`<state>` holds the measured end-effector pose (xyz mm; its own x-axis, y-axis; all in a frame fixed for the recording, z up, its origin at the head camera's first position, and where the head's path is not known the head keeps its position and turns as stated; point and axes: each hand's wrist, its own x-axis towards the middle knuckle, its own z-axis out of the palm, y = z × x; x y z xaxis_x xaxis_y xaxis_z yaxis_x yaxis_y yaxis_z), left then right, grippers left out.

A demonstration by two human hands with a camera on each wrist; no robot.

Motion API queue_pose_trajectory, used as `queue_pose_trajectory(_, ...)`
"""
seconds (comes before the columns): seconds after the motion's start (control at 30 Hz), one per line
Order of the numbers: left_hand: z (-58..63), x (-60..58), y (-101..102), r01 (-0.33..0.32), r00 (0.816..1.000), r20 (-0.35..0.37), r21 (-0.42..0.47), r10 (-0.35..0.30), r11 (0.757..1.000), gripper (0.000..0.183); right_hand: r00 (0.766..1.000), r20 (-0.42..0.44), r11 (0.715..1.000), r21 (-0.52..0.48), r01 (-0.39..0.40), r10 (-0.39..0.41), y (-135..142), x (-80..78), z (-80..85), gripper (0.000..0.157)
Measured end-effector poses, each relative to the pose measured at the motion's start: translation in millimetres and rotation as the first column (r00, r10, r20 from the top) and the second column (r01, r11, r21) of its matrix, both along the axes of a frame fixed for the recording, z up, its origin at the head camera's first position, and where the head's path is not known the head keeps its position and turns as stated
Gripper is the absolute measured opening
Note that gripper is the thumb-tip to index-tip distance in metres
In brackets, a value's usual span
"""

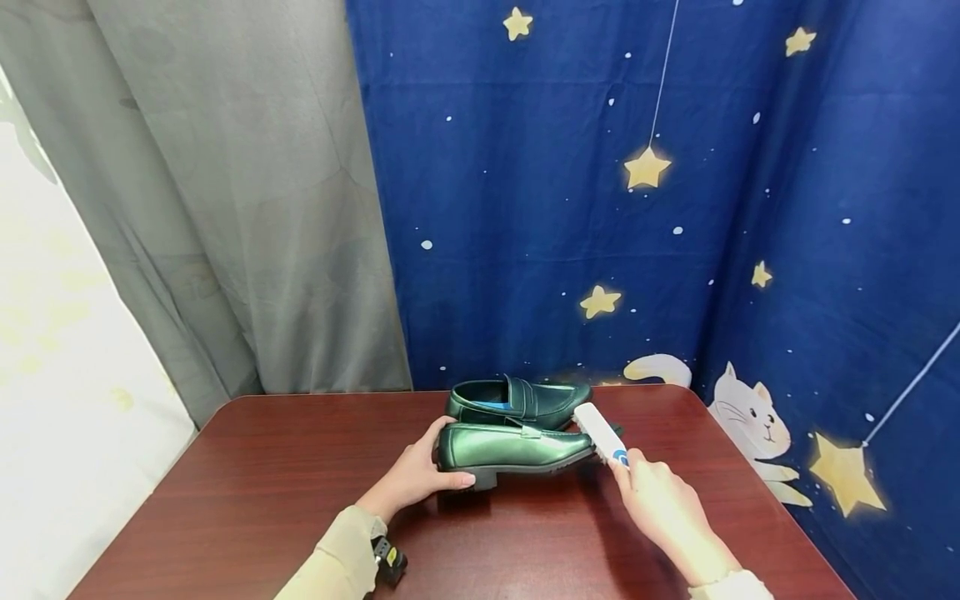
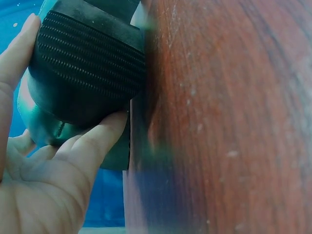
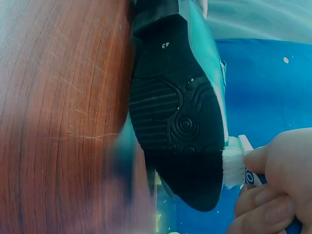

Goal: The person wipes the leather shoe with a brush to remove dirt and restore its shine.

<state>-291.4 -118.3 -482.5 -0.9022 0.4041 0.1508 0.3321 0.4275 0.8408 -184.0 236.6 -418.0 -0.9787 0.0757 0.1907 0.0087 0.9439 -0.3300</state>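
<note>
A dark green loafer with a block heel is tilted so that its patterned sole faces the right wrist camera. My left hand grips it at the heel, thumb low by the heel block and fingers over the back. In my right hand is a white brush, held by its handle. The brush's white bristles touch the toe end of the loafer at the edge of the upper. Behind it stands the second loafer, upright, with a blue insole showing.
Both shoes are on a reddish-brown wooden table, near its far edge. A dark blue curtain with stars and a grey curtain hang right behind the table. A small black device is at the left wrist.
</note>
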Motion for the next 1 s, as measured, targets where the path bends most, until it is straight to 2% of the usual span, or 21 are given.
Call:
queue_pose_trajectory(0.2,0.2,-1.8,0,-0.001,1.0,0.001,0.004,0.001,1.0,0.095,1.0,0.021,0.999,-0.037,-0.006,0.006,-5,-0.1,0.4,0.028)
queue_pose_trajectory(1.0,-0.2,-2.2,-1,0.015,1.0,0.023,0.013,-0.015,1.0,0.092,0.997,-0.049,0.997,-0.051,-0.06,0.058,-36,-1.9,-10.6,0.024)
